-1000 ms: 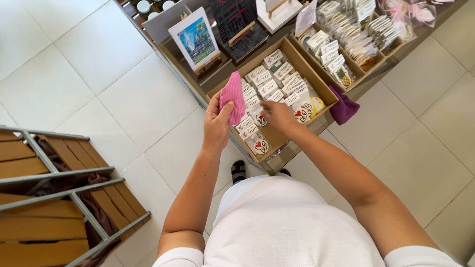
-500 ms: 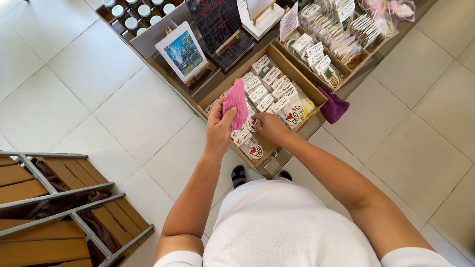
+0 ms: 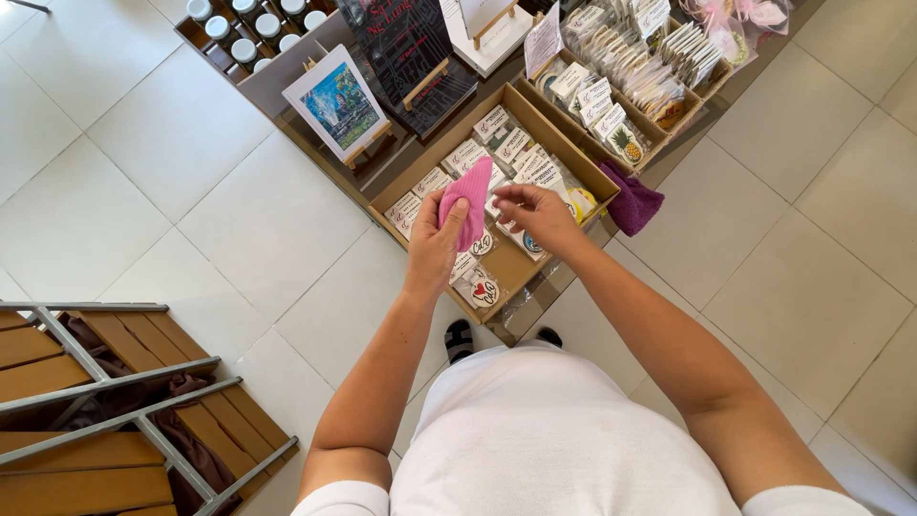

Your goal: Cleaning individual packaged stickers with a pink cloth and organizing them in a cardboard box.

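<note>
The left hand is clenched round a pink cloth, thumb laid across its front; the cloth stands upright out of the fist, above the middle of a cardboard tray. The right hand is just beside the cloth, on its right, fingers curled with the tips pinched together close to the cloth's edge. Whether those fingertips grip anything cannot be told.

Directly beneath both hands, the tray holds rows of small clear packets with white labels; one packet nearest the body shows a red heart. The tray sits on a low desk.

Beyond the right hand stands a second tray of similar packets. A purple cloth hangs over the desk edge just right of the right hand. Beyond the left hand, a small painted picture on an easel and a dark board on a stand. Well apart, left of the left arm, a wooden slatted bench with a metal frame rests on the tiled floor.
</note>
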